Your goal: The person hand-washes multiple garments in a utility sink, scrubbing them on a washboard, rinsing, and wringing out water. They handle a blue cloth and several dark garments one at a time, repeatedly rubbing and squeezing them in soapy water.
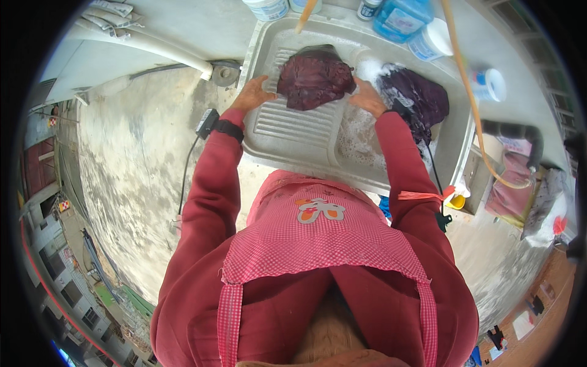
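Observation:
A wet, dark maroon garment [315, 78] lies bunched on the ribbed washboard [293, 125] in the left part of a grey sink [260, 147]. My left hand [254, 95] is at its left edge, thumb and fingers apart with nothing between them. At the garment's right edge is my right hand [367, 98], its thumb and fingers also spread; they come up against the cloth. Another dark purple garment [419, 98] sits in the right basin, partly in white suds [370, 70], beyond my right wrist.
On the sink's back ledge stand a blue bottle [400, 21], a white tub [431, 40] and other containers. A tan hose [468, 92] hangs down over the right side. Bags [510, 183] and a yellow scoop [456, 202] are to the right. A white pipe [153, 46] runs along the left wall.

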Demonstrator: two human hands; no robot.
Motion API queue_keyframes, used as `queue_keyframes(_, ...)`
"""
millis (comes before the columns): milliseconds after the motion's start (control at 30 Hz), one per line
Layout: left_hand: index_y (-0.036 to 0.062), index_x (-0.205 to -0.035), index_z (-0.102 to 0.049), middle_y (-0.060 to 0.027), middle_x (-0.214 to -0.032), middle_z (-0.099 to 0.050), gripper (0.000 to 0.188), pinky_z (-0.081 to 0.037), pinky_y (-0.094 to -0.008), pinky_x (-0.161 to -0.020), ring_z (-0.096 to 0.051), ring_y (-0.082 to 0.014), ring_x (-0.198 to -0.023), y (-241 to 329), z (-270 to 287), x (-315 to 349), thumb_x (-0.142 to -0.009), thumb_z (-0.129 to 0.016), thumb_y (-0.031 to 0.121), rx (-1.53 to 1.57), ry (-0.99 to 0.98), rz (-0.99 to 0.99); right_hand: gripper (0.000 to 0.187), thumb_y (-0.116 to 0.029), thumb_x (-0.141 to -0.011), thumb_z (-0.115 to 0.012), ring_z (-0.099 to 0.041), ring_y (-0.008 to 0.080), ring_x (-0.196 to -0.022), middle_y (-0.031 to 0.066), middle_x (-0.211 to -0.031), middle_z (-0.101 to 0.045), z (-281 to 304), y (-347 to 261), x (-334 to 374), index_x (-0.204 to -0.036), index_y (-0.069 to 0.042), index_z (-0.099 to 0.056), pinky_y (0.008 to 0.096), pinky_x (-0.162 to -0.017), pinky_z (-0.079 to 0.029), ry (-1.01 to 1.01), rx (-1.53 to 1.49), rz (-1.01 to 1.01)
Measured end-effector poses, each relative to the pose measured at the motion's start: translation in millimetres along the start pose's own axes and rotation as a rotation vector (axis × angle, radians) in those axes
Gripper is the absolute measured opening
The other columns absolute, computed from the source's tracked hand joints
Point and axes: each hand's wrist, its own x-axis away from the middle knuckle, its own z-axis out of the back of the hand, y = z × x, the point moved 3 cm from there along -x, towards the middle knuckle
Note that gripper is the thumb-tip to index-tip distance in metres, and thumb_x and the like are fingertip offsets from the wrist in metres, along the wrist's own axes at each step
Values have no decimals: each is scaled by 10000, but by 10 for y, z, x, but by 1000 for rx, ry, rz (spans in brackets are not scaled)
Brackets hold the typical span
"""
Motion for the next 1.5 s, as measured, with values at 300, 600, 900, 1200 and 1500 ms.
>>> queue_keyframes(300,185,-1517,-590,-211,-1538,-557,710,-385,-637,-1155,-508,-435,-1425,540,-732,-1054,-1020,-501,684,-261,280,-97,516,-476,-1042,-562,-505,460,-1393,267,-1525,-531,-393,-207,-968,-1423,-139,-642,513,-1130,-417,58,-343,-44)
queue_keyframes(600,54,-1037,-644,-197,-1115,-620,290,-431,-569,-1012,-582,-423,-1122,429,-927,93,-817,-676,240,-353,405,-562,228,-287,-965,-678,-616,376,-1149,158,-1181,-668,-839,-837,91,-1162,-177,-712,469,-988,-459,323,226,265)
queue_keyframes(900,66,-1258,-674,-160,-1358,-632,417,-399,-563,-1109,-539,-405,-1310,398,-605,-1031,-912,-666,300,-283,469,-402,527,-450,-868,-768,-554,397,-1254,157,-1357,-623,-569,-592,-930,-1349,-244,-702,528,-1076,-413,565,446,24)
queue_keyframes(1200,70,-1108,-682,-181,-1231,-645,328,-413,-576,-1053,-590,-419,-1190,449,-775,-324,-862,-645,284,-277,334,-542,502,-471,-952,-679,-540,421,-1193,223,-1334,-582,-754,-614,-197,-1280,-90,-681,578,-1009,-368,286,174,344)
queue_keyframes(1500,31,-1257,-639,-205,-1280,-646,401,-435,-536,-1037,-585,-438,-1187,433,-584,-814,-957,-594,292,-31,283,-567,438,-434,-850,-788,-561,384,-1261,108,-1340,-651,-499,-628,-695,-1232,-220,-777,536,-1078,-427,385,137,119)
